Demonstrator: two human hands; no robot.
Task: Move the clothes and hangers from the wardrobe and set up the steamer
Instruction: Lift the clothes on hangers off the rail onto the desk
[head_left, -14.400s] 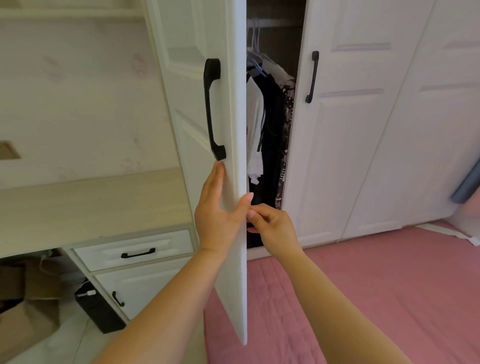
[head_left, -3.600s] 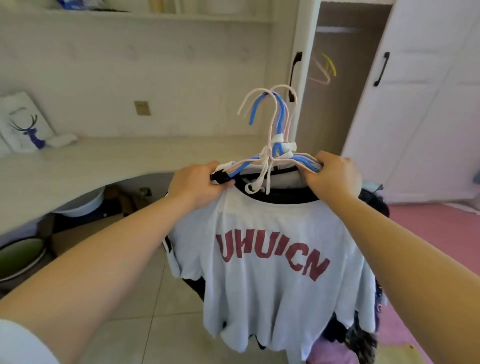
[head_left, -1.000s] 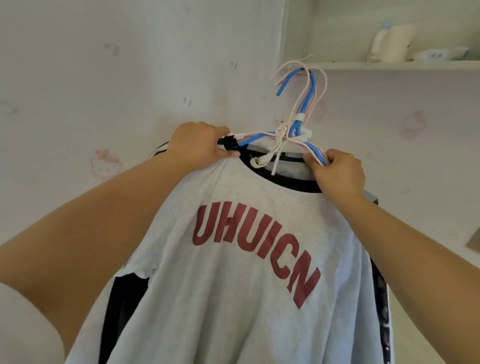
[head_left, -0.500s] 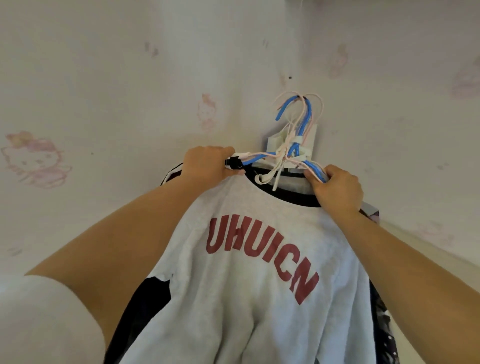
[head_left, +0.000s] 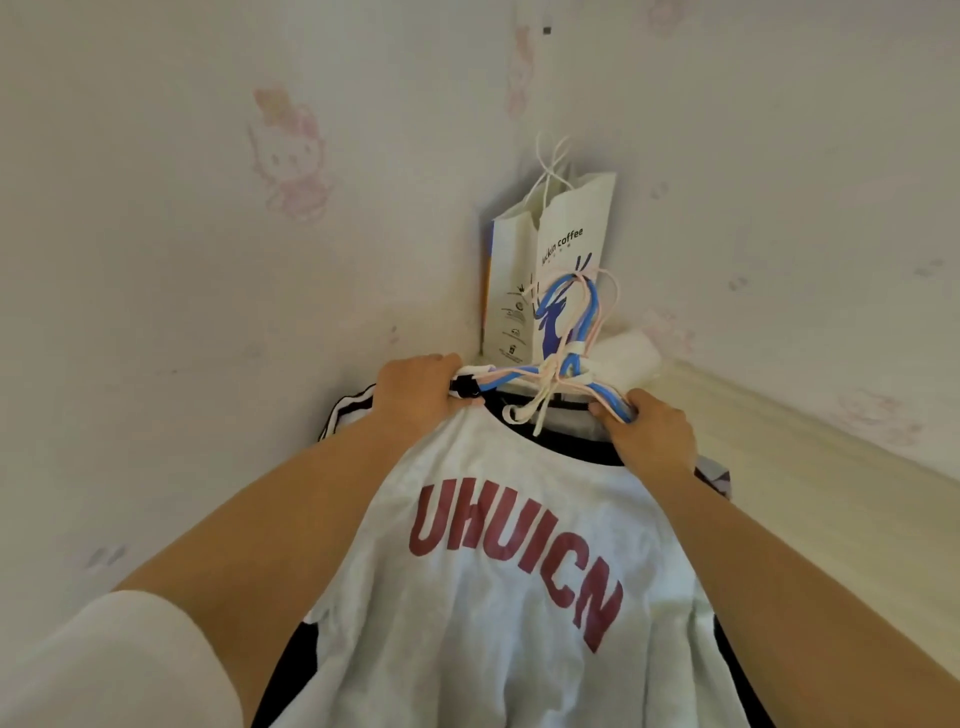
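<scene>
A bundle of blue, pink and white hangers (head_left: 563, 364) carries several garments. The front one is a light grey T-shirt (head_left: 498, 587) with red letters; black clothes hang behind it. My left hand (head_left: 418, 395) grips the left end of the hangers and the shirt's shoulder. On the right end my right hand (head_left: 649, 436) is closed the same way. I hold the bundle up in front of a wall corner. No steamer is in view.
A white paper coffee bag (head_left: 550, 270) with string handles stands in the corner right behind the hanger hooks. A pale wooden desk top (head_left: 810, 483) runs off to the right. Wallpaper with faint pink cartoon figures covers both walls (head_left: 208, 260).
I took the clothes out of the wardrobe and carried them away from it. Over the last second the view has dropped, so the paper bag and desk top now show behind the hangers.
</scene>
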